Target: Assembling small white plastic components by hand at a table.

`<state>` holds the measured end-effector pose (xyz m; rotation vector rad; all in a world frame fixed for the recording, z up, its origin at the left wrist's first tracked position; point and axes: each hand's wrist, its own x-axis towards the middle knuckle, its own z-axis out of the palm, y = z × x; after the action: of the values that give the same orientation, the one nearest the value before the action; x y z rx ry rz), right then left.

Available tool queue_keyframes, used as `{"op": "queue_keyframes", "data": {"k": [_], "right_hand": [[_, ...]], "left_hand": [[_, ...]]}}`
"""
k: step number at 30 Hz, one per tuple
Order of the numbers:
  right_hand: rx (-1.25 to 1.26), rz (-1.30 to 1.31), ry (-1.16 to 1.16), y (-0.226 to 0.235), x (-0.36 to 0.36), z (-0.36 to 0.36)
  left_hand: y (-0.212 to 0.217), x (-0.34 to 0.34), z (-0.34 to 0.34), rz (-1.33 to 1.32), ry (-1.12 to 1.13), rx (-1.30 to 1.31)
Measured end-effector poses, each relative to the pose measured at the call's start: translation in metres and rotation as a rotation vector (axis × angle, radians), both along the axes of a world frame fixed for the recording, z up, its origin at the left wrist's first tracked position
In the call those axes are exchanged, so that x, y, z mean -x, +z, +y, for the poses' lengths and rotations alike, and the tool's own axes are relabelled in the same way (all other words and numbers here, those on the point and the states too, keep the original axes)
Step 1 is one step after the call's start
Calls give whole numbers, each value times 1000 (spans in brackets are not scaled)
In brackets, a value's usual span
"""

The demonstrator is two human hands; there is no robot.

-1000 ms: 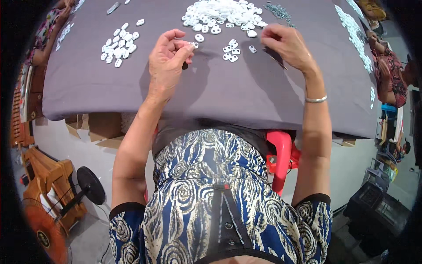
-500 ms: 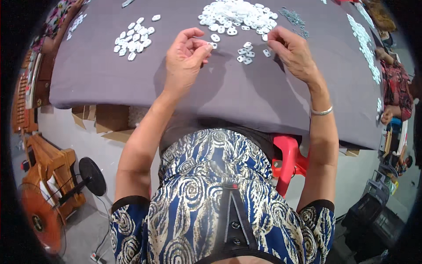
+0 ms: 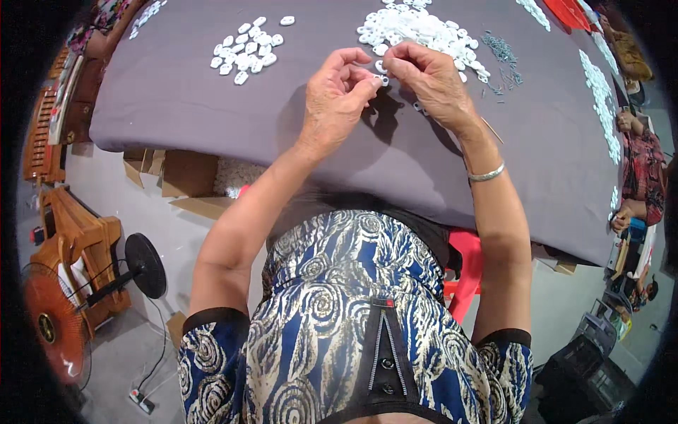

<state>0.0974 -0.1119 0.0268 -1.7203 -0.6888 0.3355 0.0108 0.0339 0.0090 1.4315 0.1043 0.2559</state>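
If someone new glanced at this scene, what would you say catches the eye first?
First, the left hand and right hand meeting fingertip to fingertip over a small white piece above the grey table cover. Behind them lies a big heap of white pieces, with a smaller cluster to the left.

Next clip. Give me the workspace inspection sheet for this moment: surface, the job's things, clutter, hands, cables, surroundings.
Surface: table under a grey cloth.
Job's things: a small white piece pinched between the fingertips of both hands; big white pile ahead; smaller white pile to the left; small grey metal parts to the right.
Clutter: cardboard boxes under the table edge.
Hands: left hand and right hand meet over the cloth, both closed on the piece; bracelet on the right wrist.
Cables: power strip with cord on the floor.
Surroundings: orange fan, red stool, another person at the far right.
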Motion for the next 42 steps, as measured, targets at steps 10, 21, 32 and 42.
{"op": "queue_keyframes", "data": {"k": [10, 21, 32, 42], "right_hand": [[101, 25, 102, 8, 1, -5], [157, -131, 45, -1, -1, -4], [205, -345, -32, 5, 10, 1], [165, -81, -35, 12, 8, -1]], "left_hand": [[-3, 0, -2, -23, -29, -71], [-2, 1, -3, -15, -32, -68], [-6, 2, -14, -75, 107, 23], [-7, -1, -7, -41, 35, -35]]}}
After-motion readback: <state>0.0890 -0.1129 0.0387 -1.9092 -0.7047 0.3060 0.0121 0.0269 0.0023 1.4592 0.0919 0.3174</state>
